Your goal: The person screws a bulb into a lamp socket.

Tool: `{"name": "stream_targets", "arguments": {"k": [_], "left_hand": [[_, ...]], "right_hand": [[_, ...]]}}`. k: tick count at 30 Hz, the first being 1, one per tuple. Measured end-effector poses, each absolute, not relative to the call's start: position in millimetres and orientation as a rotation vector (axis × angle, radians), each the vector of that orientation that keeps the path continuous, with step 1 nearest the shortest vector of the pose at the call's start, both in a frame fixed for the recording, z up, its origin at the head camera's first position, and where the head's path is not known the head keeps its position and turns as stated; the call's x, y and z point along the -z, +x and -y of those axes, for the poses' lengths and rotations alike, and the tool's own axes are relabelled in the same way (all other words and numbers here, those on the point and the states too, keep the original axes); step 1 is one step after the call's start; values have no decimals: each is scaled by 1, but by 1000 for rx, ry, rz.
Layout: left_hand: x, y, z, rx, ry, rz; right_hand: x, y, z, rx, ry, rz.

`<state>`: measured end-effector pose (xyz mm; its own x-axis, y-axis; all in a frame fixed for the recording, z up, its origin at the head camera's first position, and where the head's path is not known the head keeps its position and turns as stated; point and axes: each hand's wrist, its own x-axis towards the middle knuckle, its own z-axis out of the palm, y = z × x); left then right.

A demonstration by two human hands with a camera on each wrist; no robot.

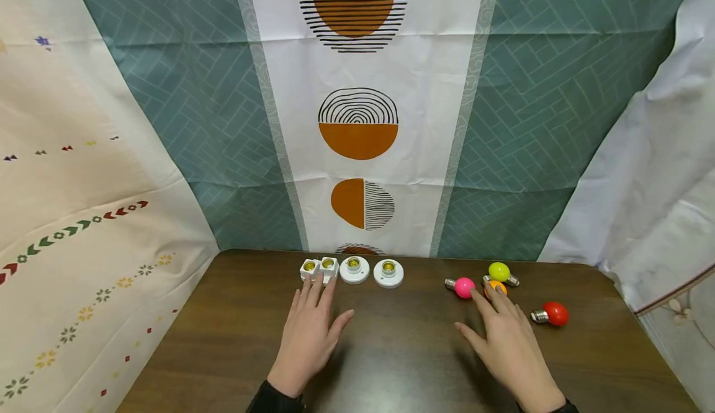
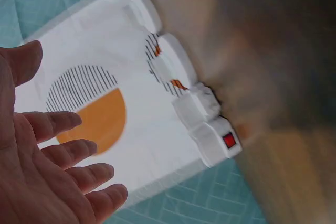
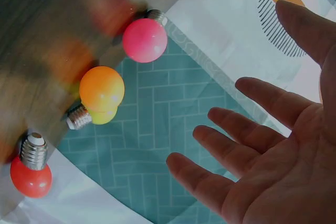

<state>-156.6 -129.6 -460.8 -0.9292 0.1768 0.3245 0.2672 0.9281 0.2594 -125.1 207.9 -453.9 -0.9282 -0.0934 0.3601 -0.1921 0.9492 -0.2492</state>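
My left hand is held over the dark wooden table with fingers spread, its fingertips overlapping two square white bulb sockets in the head view. Beside these stand two round white bulb sockets. One square socket shows a red patch in the left wrist view. On the right, my right hand has its fingers extended near the light bulbs. A pink bulb, an orange bulb, a yellow-green bulb and a red bulb lie there; the right fingers partly hide the orange one. Neither hand holds anything.
The brown table ends at a back edge against a hanging cloth with orange and black shapes. A cream patterned cloth hangs on the left, and a white cloth on the right.
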Motion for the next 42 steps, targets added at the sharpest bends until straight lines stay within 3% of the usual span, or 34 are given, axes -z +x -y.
{"name": "stream_targets", "arguments": {"k": [10,19,42], "left_hand": [[456,-194,87,602,-446,2788],[479,-234,52,562,-489,2895],[502,-275,23,433,-495,3009]], "right_hand": [[457,-133,-210,-406,184,2765],[464,-135,-212,-390,162,2783],[472,-156,-210,-400,190,2802]]}}
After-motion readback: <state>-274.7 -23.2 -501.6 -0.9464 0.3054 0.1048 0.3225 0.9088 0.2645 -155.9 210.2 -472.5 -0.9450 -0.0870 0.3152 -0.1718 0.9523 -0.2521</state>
